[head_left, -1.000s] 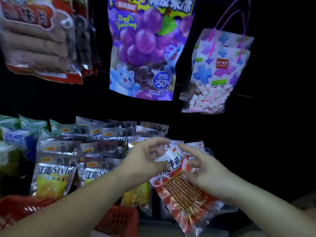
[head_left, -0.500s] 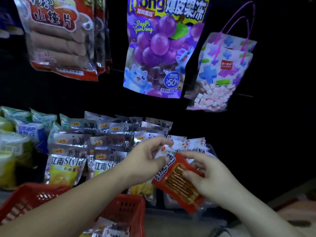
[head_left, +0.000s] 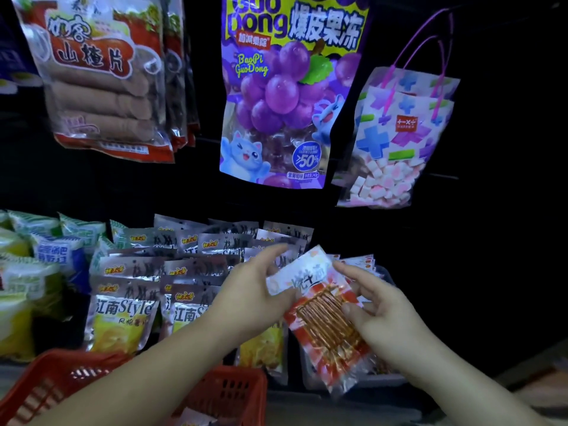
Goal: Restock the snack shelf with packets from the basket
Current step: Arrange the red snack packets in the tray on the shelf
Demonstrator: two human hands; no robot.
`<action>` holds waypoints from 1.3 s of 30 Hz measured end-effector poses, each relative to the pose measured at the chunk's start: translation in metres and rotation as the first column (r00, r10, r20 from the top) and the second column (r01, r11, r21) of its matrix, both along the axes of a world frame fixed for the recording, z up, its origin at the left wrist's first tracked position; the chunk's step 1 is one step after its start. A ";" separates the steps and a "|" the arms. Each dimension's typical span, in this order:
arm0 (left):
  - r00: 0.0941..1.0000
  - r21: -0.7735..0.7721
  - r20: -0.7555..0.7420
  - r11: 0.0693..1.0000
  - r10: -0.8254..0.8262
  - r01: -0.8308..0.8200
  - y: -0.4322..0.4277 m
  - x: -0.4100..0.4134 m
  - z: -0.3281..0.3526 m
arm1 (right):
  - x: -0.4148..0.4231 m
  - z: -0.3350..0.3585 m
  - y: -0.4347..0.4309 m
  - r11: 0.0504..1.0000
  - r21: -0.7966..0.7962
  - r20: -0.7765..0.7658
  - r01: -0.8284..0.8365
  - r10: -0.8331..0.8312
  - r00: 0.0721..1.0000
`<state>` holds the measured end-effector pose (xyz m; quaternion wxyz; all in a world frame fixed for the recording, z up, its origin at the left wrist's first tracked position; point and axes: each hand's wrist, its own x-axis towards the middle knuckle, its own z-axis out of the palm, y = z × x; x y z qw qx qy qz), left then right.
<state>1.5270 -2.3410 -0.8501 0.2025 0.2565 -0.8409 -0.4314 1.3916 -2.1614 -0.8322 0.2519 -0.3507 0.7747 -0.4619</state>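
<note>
A: Hands first, quick

B: Both are on one red-and-white snack packet (head_left: 325, 318). The left hand (head_left: 255, 290) pinches its white top corner between thumb and fingers. The right hand (head_left: 384, 312) grips the right edge, thumb on the clear window, other fingers curled behind

A: Where's the packet?

B: Held in the air and tilted, top leaning left, with brown sticks showing through the window. It's in front of the lower shelf, just ahead of a row of matching packets (head_left: 359, 262) standing there

A: Basket?

B: The red basket (head_left: 239, 379) is at the bottom, under the left forearm. There's something pale inside, too blurred to name

A: Rest of the shelf?

B: Silver-and-yellow packets (head_left: 129, 302) stand in rows left of the hands, with green and blue packs (head_left: 55, 250) further left. Hanging above, left to right: a red bag of brown rolls (head_left: 101, 78), a purple grape jelly bag (head_left: 285, 96), and a pastel bag of pink-white cubes (head_left: 393, 149) with pink handles

A: Background?

B: Dark, can't make out the shelf itself
</note>
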 end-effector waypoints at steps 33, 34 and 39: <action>0.962 0.619 -0.264 0.777 0.065 0.117 0.045 -0.008 0.003 | 0.004 0.001 -0.006 0.964 -0.149 0.235 0.219 -0.181 0.955; 0.960 0.597 -0.264 0.798 0.094 0.086 0.043 -0.008 0.003 | 0.003 0.002 -0.006 0.973 -0.142 0.247 0.182 -0.144 0.958; 0.956 0.517 -0.293 0.847 0.036 0.126 0.037 0.000 0.008 | -0.004 0.010 -0.001 0.987 -0.153 0.316 0.058 -0.006 0.949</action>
